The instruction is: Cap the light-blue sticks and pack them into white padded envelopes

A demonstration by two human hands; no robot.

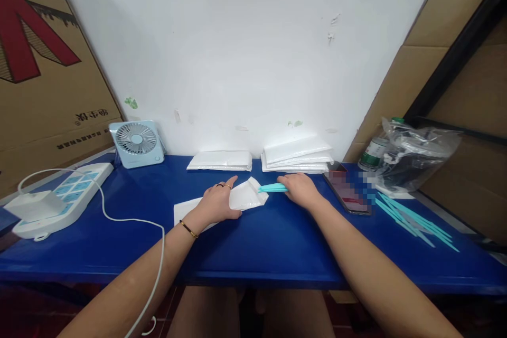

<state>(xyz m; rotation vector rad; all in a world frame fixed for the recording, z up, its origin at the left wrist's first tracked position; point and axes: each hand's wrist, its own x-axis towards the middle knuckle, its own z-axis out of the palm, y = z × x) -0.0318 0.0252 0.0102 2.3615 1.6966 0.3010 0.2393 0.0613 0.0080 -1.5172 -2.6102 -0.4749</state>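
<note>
The head view shows the blue surface (pixel 261 253), with stacked white packets (pixel 219 159) beyond your left hand (pixel 217 202) and a second stack (pixel 297 153) beyond your right hand (pixel 301 188). Your left is clasped over a white sleeve (pixel 249 195); loose turquoise strips (pixel 415 218) lie outside your right, which pinches a turquoise bundle (pixel 273 188) at the sleeve's mouth, seemingly hardly inserted.

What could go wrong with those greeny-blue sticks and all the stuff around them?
The teal strips in the right hand have their tips at the end of the white packet, so they might catch and crumple it, even with the left hand across it.

The white cable crosses the left forearm in this view, so it could snag if that arm moves.

The phone lies close beside the right forearm and might get bumped.
</note>
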